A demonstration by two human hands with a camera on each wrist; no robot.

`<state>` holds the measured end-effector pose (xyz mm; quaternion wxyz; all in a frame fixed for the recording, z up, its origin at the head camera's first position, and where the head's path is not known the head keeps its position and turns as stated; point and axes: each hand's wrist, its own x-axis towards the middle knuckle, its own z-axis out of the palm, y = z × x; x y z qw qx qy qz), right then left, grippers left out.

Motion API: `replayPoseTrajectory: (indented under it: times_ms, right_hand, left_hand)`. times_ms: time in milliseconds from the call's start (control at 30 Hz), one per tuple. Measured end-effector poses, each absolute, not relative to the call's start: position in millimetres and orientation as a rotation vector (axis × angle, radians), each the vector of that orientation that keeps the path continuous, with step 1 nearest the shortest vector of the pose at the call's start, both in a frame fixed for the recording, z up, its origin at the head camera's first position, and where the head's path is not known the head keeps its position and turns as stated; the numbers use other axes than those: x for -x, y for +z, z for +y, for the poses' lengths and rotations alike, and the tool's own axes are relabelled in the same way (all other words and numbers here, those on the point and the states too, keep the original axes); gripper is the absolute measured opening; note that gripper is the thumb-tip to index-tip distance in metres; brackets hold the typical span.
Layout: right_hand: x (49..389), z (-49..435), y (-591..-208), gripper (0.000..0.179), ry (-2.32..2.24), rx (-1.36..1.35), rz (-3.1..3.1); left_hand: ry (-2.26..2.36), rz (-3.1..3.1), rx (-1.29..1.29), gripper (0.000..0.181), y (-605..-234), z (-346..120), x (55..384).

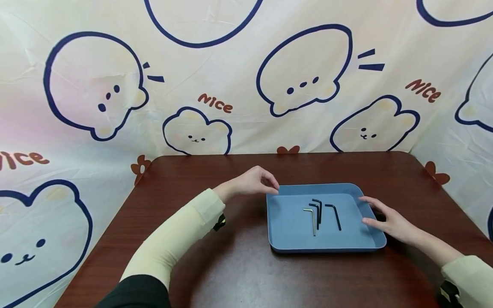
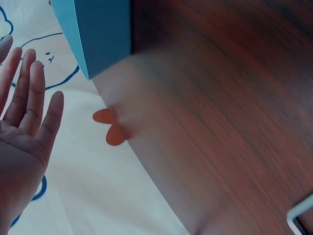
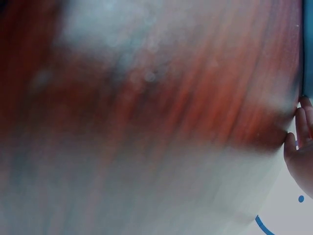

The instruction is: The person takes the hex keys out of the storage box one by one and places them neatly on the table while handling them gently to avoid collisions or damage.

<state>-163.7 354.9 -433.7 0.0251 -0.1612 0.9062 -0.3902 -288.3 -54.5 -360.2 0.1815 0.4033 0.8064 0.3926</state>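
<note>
A blue rectangular tray (image 1: 292, 237) lies on the brown table. In it are L-shaped hex keys: a silvery one (image 1: 313, 222) at the left, two black ones close together (image 1: 319, 209) beside it, and another black one (image 1: 337, 217) set apart to the right. My left hand (image 1: 254, 182) is at the tray's far left corner, its fingers bent slightly downward; the left wrist view shows its fingers (image 2: 34, 93) spread and fairly straight, holding nothing. At the tray's right rim rests my right hand (image 1: 390, 220), thumb and fingers apart over the edge.
The wooden table (image 1: 239, 256) runs around the tray on all sides. A pale cloth (image 1: 246, 77) with bear drawings hangs behind and along both sides of the table. A light-coloured curved edge (image 2: 299, 213) shows at the left wrist view's lower right corner.
</note>
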Motion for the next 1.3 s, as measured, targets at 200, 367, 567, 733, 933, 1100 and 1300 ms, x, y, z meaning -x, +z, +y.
replayPoseTrajectory:
  times_ms: [200, 367, 567, 733, 933, 1100, 1300]
  right_hand:
    - [163.6, 354.3, -433.2, 0.062, -1.214, 0.502, 2.801]
    - [163.3, 355.1, -434.0, 0.063, -1.214, 0.492, 2.799]
    - [163.3, 355.7, -435.4, 0.063, -1.217, 0.489, 2.797]
    - [164.3, 356.2, -435.4, 0.063, -1.221, 0.486, 2.795]
    - [165.8, 356.7, -434.1, 0.062, -1.229, 0.500, 2.793]
    - [166.2, 356.6, -434.0, 0.062, -1.217, 0.504, 2.798]
    - [164.8, 355.6, -434.7, 0.063, -1.209, 0.492, 2.806]
  left_hand:
    - [1.095, 2.263, -1.157, 0.016, -360.9, -40.9, 287.5]
    - [1.089, 2.259, -1.166, 0.021, -361.9, -30.9, 287.1]
    - [1.076, 2.269, -1.184, 0.023, -364.3, -23.5, 287.4]
    - [1.070, 2.280, -1.183, 0.022, -366.1, -16.4, 287.2]
    - [1.063, 2.292, -1.179, 0.022, -368.9, -8.7, 287.8]
    - [1.092, 2.280, -1.173, 0.022, -373.4, -3.0, 289.2]
    - [1.084, 2.281, -1.198, 0.022, -378.2, 7.2, 288.7]
